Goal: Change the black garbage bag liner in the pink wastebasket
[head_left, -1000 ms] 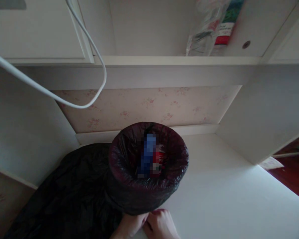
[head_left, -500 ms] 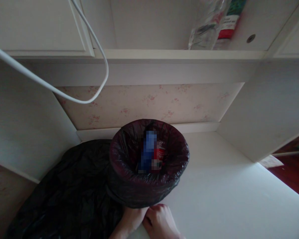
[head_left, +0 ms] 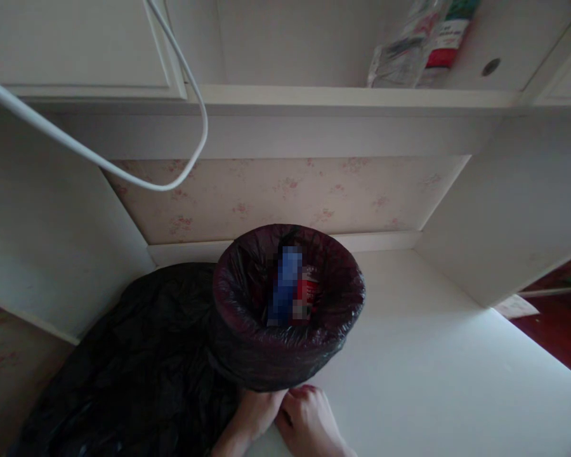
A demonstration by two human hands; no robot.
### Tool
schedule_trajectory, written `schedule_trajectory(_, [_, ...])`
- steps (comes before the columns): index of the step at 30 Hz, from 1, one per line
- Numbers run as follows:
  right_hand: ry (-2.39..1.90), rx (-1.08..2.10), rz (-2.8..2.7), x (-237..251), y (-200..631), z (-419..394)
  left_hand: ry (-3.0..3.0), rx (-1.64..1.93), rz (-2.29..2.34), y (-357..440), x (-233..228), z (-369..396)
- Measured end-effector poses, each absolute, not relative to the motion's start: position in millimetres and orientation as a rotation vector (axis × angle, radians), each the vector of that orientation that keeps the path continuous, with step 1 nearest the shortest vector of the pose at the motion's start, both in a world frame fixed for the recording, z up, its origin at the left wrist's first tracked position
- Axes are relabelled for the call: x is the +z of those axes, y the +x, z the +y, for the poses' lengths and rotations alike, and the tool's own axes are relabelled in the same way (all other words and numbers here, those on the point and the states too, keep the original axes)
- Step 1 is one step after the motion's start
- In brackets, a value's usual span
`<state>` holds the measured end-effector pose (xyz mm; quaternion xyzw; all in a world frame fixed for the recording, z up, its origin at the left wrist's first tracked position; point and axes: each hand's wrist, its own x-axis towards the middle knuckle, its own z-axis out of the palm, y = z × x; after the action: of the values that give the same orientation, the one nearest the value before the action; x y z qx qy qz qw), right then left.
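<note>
The bin (head_left: 278,368) is in the middle of the frame, a bit low, with its round mouth facing up toward the eye. In the picture the mouth looks like an oval, longer from side to side than from top to bottom. A thin, dark bag covers the rim and hangs down the outside.

Both hands are at the bottom middle of the frame, so the bin is straight above them in the picture. The left hand (head_left: 261,409) is tucked up to the bin's lower edge, and its fingertips are hidden there. The right hand (head_left: 309,412) is just beside it, with its fingers curled in. Both are very near the bin's low edge, and I cannot tell which one is closer. I also cannot tell if either hand pinches the bag, because the bin and the curled fingers hide that.

The big, loose black part (head_left: 162,355) spreads to the lower left, next to the left hand's side. The right hand has the white top (head_left: 423,343) on its side. Inside the bin, a blurry blue thing (head_left: 285,285) leans beside a red thing (head_left: 308,292).
</note>
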<state>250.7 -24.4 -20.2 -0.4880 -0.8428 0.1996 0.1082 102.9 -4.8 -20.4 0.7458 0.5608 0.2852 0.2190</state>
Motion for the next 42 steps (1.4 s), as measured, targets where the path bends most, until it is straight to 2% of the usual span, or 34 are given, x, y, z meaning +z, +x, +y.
schedule_trajectory(8, [-1.431, 0.593, -2.476, -22.2, 251.3, -25.9, 2.076, 0.890, 1.534, 107.8, -8.6, -8.6])
schedule_trajectory(42, [-1.397, 0.614, -2.451, -23.8, 251.0, -25.5, 2.120, 0.957, 1.526, 108.2, -10.9, -8.6])
